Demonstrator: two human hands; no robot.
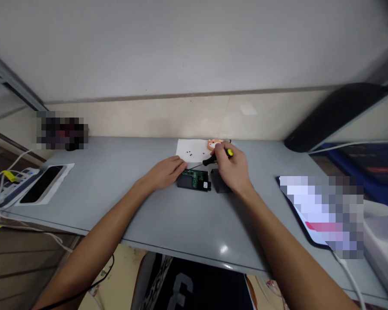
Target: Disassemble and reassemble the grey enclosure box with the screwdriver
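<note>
Centre of the desk, there's a small black device (194, 180) lying flat with its cover off, a green circuit board (194, 174) showing along its top side. It sits near the middle of the grey table (116, 193), a little toward the wall.

The left hand (164, 172) lies palm down on the table, fingertips touching the left end of the device and steadying it; the fingers are close together and slightly curled, pressing rather than pinching.

The right hand (232, 170) comes in from the other side, closed around a screwdriver (217, 157) with a black and yellow handle. The yellow end pokes out above the knuckles, the black part runs down and left, and the thin shaft points at the top edge of the circuit board. Whether the tip touches the board is too small to tell.

Just under the right hand, beside the device, sits a dark block (217, 183), partly hidden by the palm.

Behind the device lies a white sheet of paper (194, 150) with a few tiny black screws (189, 153) resting on it. At the paper's right corner there's a small orange cartoon figure (215, 143), just beyond the right hand's knuckles.

Farther out: on the left of the table a phone (40, 184) lies face up on a white sheet, and past that edge a white power strip (9, 183) with a tangle of white cables. On the right a tablet (302, 211) lies flat, its screen blurred.
</note>
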